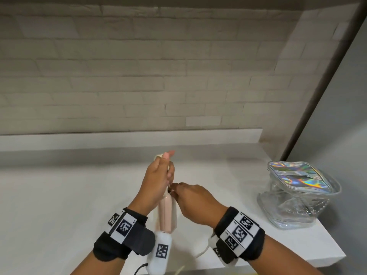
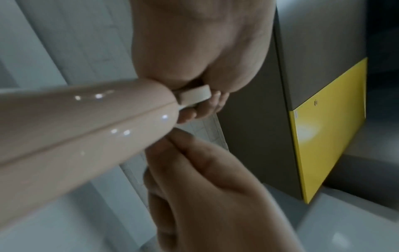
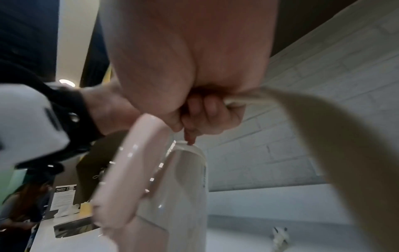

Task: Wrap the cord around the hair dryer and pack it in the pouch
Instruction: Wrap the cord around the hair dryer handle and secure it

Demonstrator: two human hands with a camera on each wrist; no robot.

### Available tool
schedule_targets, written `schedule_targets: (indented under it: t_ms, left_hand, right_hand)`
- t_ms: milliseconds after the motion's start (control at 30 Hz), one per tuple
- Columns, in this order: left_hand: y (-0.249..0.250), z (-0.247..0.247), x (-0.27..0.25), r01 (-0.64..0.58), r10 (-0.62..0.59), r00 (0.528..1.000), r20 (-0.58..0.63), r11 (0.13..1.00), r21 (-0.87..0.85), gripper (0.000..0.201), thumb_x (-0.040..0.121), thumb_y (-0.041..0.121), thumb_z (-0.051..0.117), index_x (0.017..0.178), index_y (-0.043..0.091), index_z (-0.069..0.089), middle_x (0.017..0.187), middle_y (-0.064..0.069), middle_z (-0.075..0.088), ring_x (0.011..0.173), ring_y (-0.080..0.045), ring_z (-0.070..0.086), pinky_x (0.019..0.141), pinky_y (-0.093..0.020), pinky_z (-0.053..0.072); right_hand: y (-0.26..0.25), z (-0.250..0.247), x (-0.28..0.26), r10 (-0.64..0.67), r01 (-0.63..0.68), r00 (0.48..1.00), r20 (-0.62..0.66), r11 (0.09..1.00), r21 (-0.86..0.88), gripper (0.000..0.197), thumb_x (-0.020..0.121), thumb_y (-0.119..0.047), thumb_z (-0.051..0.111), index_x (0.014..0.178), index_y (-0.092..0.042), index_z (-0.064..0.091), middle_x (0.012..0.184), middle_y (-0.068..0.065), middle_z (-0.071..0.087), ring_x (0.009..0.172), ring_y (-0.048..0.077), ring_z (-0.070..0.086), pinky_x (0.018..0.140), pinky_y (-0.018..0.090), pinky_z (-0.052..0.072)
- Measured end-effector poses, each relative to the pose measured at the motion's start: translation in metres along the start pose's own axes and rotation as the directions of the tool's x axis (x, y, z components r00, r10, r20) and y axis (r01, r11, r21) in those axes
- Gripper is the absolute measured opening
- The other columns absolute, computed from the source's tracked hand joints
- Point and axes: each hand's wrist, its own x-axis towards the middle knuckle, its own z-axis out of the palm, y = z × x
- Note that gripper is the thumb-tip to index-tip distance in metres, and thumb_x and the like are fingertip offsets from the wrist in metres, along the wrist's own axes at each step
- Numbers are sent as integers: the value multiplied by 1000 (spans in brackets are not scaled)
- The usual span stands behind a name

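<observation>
A pale pink hair dryer (image 1: 167, 212) stands almost upright above the white counter (image 1: 59, 195). My left hand (image 1: 158, 175) grips its upper cream-coloured end, and my fingers hide most of that end. In the left wrist view the glossy pink body (image 2: 75, 136) runs toward my fingers. My right hand (image 1: 190, 197) is against the dryer just below the left hand and pinches the cream cord (image 3: 313, 129). The cord (image 1: 201, 253) hangs in a loop under my right wrist. The holographic, clear-sided pouch (image 1: 297, 193) stands open to the right, clear of both hands.
A pale brick-pattern wall (image 1: 139, 76) and a low ledge (image 1: 119, 138) back the counter. The counter ends at an edge on the right (image 1: 337, 253), just past the pouch. A grey panel (image 1: 337, 116) rises at far right.
</observation>
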Motion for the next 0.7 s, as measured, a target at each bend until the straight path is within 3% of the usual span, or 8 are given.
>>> schedule_targets:
  t_ms: [100,167,267,433,500,567,633,700]
  left_hand:
    - [-4,-6,7,-25,33,995,-94,996,80,31,103,37,32,112,21,56,56,8,41,51,-8,39,55,-21,40]
    - [-7,-9,10,-28,43,994,-97,987,157,25,104,34,33,100,25,56,59,3,41,51,-10,38,52,-25,39]
    - [-13,-7,9,-24,25,1000,-1,978,210,21,104,31,34,112,29,54,63,1,42,52,-10,38,55,-32,35]
    - [-6,-5,8,-40,-12,985,172,954,297,30,104,34,32,111,19,57,71,6,66,60,-6,51,55,-22,42]
    - [1,-2,5,-19,-50,955,293,973,229,37,105,34,28,107,14,60,62,1,60,58,-12,48,59,-24,42]
    - [5,-1,3,118,-127,924,362,992,47,45,105,32,27,105,9,65,51,1,38,48,-13,33,53,-25,34]
    - [6,-1,3,282,-186,889,418,942,-181,51,103,36,28,101,5,68,48,5,27,42,-10,22,47,-23,23]
    - [7,-1,3,387,-202,846,493,869,-307,51,99,44,31,86,9,66,43,8,26,37,-7,20,46,-24,15]
  right_hand:
    - [-3,-10,-13,-30,30,999,33,1000,5,22,103,-22,35,97,-11,54,86,8,61,69,31,56,60,38,42]
    - [-1,-25,-17,-7,3,999,38,996,92,27,102,-30,37,94,-13,55,84,6,63,72,27,57,66,41,47]
    - [4,-57,-19,6,1,999,-37,983,186,25,100,-36,42,95,-18,58,87,0,65,78,19,57,73,36,48]
    - [19,-100,-4,-49,85,980,-195,980,181,14,98,-28,50,93,-21,60,87,-9,56,79,12,53,72,29,43]
    - [29,-103,7,-5,62,965,-262,975,211,11,97,-26,52,94,-21,61,87,-6,53,78,15,53,74,31,45]
    - [36,-98,17,58,37,946,-318,958,284,12,97,-24,53,96,-20,64,88,-1,53,78,15,53,75,32,46]
    - [37,-86,25,80,37,942,-327,941,338,15,97,-20,52,98,-16,67,92,2,57,81,15,55,78,32,46]
    - [31,-72,28,80,54,954,-288,901,430,19,99,-16,49,101,-11,68,95,1,63,87,13,60,82,27,48]
